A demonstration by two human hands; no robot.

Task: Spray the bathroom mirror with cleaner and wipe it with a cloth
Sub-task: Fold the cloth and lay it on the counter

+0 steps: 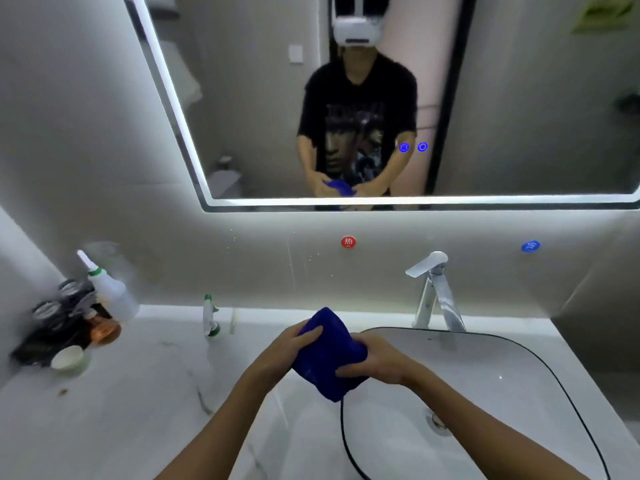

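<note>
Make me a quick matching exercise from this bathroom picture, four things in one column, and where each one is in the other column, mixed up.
1. blue cloth
2. spray bottle
3. faucet
4. small white cup

A. behind the sink basin
B. far left of the counter, by the toiletries
C. held in both hands
D. standing on the counter, left of the hands

Pairs: 1-C, 2-D, 3-A, 4-B

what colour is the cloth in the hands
Dark blue. The cloth shows best in the head view, bunched between both hands above the sink.
</note>
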